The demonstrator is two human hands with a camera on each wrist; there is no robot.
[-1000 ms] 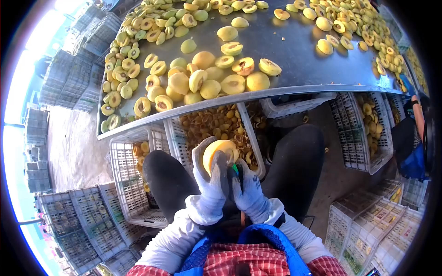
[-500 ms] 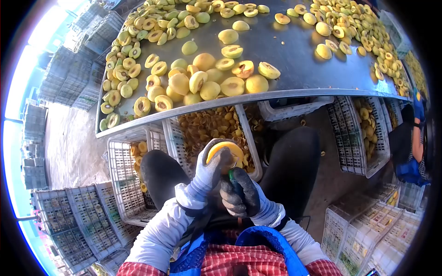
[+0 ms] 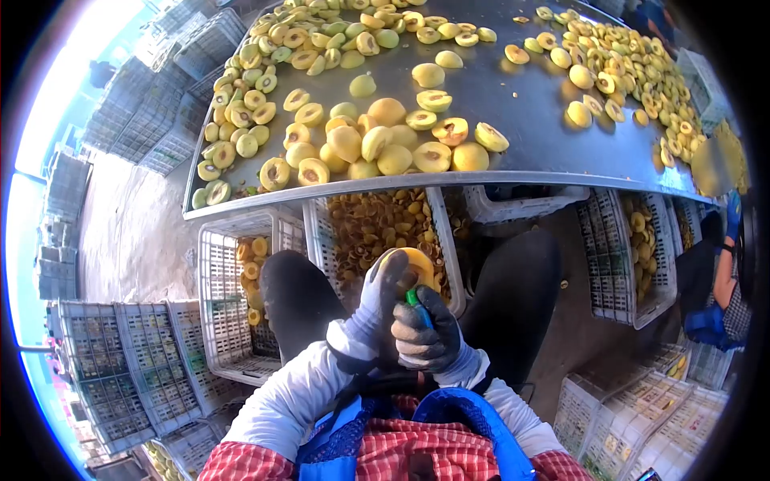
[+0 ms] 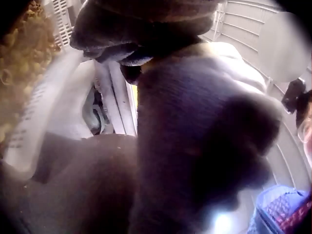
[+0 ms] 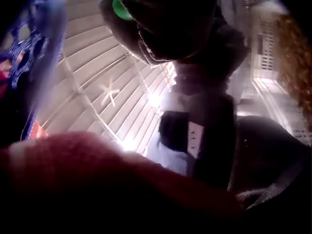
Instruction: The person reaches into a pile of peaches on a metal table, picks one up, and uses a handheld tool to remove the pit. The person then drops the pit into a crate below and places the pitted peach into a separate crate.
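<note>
In the head view my gloved left hand [image 3: 377, 295] grips a yellow peach [image 3: 423, 266] over the crate between the knees. Beside it, my gloved right hand [image 3: 427, 335] has its fingers curled round a small tool with a green handle [image 3: 415, 305]. The handle's upper end points at the peach, and the tool's working end is hidden. In the right wrist view a bit of the green handle [image 5: 122, 9] shows above the dark glove. The left wrist view holds mostly the dark, blurred left glove [image 4: 195, 107]; the peach is hidden there.
A metal table [image 3: 553, 144] in front carries many halved peaches [image 3: 393, 144]. Under its edge stands a crate of brown-yellow pieces [image 3: 385, 228], with a white crate [image 3: 233, 345] to the left. Stacked crates [image 3: 128, 369] flank both sides. Another person's arm [image 3: 726, 272] shows at far right.
The right hand has turned, now showing its curled fingers and the green handle. Both hands and the peach have shifted slightly right in view. The head view has tilted a little.
</note>
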